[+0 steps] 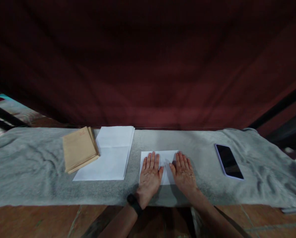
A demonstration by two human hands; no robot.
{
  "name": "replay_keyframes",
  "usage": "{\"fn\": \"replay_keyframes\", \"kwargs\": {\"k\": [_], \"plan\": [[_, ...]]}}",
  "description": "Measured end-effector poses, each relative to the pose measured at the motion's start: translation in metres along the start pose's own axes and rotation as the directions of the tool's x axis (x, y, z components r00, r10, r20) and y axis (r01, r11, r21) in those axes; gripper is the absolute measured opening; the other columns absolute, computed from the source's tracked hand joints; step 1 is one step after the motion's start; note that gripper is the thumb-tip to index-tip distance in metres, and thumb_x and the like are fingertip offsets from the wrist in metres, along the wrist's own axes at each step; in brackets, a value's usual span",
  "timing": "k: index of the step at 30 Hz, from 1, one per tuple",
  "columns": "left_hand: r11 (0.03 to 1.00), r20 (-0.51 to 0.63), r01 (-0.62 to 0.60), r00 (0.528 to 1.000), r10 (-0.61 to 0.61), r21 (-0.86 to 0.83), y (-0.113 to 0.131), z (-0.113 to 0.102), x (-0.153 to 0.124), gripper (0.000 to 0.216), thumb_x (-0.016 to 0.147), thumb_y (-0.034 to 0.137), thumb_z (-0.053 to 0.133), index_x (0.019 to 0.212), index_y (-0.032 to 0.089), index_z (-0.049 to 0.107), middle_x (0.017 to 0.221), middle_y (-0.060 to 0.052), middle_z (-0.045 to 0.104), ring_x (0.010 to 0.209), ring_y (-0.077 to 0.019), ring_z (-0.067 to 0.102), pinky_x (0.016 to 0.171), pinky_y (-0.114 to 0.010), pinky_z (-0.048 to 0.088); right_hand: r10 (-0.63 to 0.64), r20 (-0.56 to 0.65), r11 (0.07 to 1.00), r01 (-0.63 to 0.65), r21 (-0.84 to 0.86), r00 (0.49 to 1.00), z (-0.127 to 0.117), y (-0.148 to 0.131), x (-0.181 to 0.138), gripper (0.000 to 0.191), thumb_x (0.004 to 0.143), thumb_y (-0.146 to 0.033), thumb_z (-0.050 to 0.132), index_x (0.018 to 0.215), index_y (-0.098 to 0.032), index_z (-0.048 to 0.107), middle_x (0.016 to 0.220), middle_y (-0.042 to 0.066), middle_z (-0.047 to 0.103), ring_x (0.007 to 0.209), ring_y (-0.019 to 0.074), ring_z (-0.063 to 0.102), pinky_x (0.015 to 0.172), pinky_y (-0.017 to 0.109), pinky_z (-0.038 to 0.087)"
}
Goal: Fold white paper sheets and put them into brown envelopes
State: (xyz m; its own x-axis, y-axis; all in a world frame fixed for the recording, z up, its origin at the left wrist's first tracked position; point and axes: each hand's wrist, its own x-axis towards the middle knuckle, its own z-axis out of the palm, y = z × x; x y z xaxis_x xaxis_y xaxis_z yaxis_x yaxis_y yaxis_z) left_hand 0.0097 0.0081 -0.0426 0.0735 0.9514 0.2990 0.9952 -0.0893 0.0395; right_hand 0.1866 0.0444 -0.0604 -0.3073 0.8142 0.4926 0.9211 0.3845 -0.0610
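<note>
A white sheet of paper, seemingly folded, lies on the grey cloth in front of me. My left hand rests palm down on its left part, fingers stretched out and pointing away from me. On the right part my right hand lies flat too, its thumb turned inward. Between the two thumbs a strip of the paper shows. Both hands hold nothing, and they cover much of the sheet. A dark band circles my left wrist.
To the left is a stack of white paper with a crease across it. Several brown envelopes overlap its left side. A phone with a pale purple case lies to the right. Grey cloth covers the narrow surface; dark red fabric hangs behind.
</note>
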Motion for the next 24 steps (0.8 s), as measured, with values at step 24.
{"fn": "replay_keyframes", "kwargs": {"k": [24], "plan": [[0.997,0.071,0.070,0.995,-0.071,0.016,-0.019,-0.009,-0.004,0.058,0.105,0.043,0.037,0.154,0.014,0.042,0.161,-0.014,0.038,0.150,-0.0281,0.034,0.122,-0.048,0.034,-0.160,0.175,0.986,0.148,0.077,0.971,-0.009,-0.017,-0.001,0.052,0.107,-0.036,0.035,0.154,-0.016,0.043,0.161,0.011,0.039,0.149,0.0277,0.037,0.121,0.051,0.029]]}}
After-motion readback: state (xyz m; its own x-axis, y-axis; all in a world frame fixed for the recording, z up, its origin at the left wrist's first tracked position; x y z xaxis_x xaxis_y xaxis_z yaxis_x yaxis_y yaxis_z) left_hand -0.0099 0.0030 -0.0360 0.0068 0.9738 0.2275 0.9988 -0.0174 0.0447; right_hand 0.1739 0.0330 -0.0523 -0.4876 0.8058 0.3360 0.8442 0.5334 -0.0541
